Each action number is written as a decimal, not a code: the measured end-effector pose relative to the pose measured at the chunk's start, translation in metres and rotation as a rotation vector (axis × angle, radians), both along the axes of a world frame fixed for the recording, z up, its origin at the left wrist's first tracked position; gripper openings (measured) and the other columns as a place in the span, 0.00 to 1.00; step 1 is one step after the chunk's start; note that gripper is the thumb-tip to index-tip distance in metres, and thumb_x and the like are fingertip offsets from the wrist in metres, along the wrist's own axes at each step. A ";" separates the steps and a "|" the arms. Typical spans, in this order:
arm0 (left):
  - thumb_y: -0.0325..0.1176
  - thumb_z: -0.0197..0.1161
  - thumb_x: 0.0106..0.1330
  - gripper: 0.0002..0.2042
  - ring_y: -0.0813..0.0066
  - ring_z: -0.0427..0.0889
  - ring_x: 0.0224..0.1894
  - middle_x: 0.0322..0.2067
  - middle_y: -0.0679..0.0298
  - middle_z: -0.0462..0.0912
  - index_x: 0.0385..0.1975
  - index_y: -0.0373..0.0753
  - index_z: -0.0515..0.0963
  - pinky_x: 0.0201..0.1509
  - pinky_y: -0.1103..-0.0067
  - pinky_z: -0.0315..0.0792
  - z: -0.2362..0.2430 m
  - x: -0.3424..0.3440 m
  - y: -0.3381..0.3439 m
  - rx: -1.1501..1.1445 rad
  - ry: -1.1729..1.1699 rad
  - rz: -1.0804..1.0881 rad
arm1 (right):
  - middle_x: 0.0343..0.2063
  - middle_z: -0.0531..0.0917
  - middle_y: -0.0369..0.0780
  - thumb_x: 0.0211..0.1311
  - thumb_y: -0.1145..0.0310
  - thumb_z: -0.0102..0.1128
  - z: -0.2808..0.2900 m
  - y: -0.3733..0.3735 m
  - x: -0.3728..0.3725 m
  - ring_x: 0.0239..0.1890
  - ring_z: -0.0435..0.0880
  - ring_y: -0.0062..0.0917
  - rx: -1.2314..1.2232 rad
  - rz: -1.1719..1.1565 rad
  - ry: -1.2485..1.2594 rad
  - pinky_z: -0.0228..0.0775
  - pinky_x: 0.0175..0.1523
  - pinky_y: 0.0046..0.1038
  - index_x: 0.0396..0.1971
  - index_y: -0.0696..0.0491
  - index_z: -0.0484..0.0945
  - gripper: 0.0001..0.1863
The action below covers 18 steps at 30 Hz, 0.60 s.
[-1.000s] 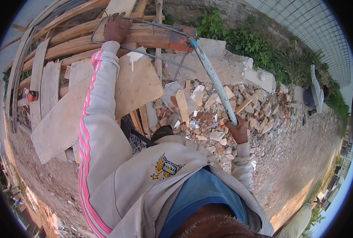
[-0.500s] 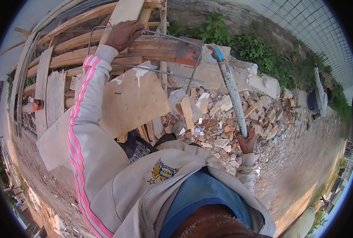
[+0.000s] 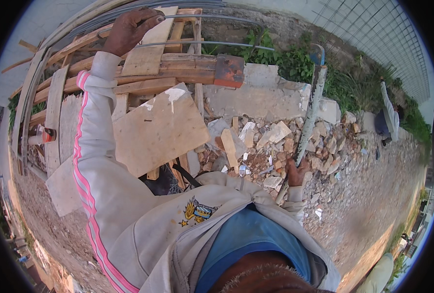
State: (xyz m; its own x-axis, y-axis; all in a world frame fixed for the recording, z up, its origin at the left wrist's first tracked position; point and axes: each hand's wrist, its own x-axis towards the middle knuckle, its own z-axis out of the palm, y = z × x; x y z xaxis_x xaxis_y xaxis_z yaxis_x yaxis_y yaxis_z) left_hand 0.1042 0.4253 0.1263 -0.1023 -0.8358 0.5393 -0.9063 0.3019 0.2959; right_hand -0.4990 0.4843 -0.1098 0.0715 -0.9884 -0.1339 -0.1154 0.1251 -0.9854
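Raised at the upper left, my left hand is closed round a thin steel rod bent into a rectangular stirrup. One bent corner of the rod points right, and its free end lies over the green plants. Lower right of centre, my right hand grips the near end of a long, paint-flaked metal pipe. The pipe slants away from me, and its far end carries a blue hooked head. The rod and the pipe head are apart in the picture.
Beyond my left arm stands a timber frame of planks with a reddish block on it. A plywood board lies close in front of me. Rubble covers the ground. A person is at the far right near wire mesh.
My left hand has moved farther away and slightly left, carrying the stirrup up with it. The pipe's hooked end has swung right, while my right hand has shifted slightly left.
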 end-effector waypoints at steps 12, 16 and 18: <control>0.31 0.69 0.61 0.09 0.55 0.78 0.38 0.32 0.57 0.79 0.39 0.38 0.84 0.43 0.67 0.73 -0.142 -0.022 0.083 0.171 0.100 0.028 | 0.17 0.73 0.28 0.58 0.67 0.68 -0.014 0.037 -0.005 0.18 0.66 0.11 0.093 -0.121 0.232 0.56 0.23 0.20 0.27 0.53 0.78 0.08; 0.29 0.68 0.61 0.09 0.56 0.78 0.39 0.32 0.56 0.79 0.39 0.36 0.83 0.45 0.69 0.71 -0.140 -0.023 0.081 0.076 0.098 0.034 | 0.18 0.73 0.28 0.58 0.67 0.68 -0.021 0.039 -0.004 0.18 0.65 0.10 0.130 -0.114 0.181 0.56 0.22 0.19 0.29 0.54 0.79 0.08; 0.27 0.68 0.60 0.09 0.57 0.77 0.38 0.34 0.56 0.79 0.40 0.33 0.82 0.45 0.71 0.71 -0.118 -0.026 0.076 0.048 0.118 0.046 | 0.18 0.73 0.28 0.57 0.67 0.69 -0.020 0.039 -0.001 0.17 0.65 0.10 0.137 -0.110 0.185 0.55 0.22 0.19 0.30 0.54 0.79 0.08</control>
State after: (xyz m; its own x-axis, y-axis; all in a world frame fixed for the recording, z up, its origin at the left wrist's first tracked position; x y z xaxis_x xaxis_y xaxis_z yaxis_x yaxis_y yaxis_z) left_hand 0.0780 0.5017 0.0084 -0.0015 -0.8633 0.5048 -0.8771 0.2436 0.4140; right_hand -0.4999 0.5229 -0.1301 -0.0734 -0.9607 -0.2676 -0.2703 0.2774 -0.9219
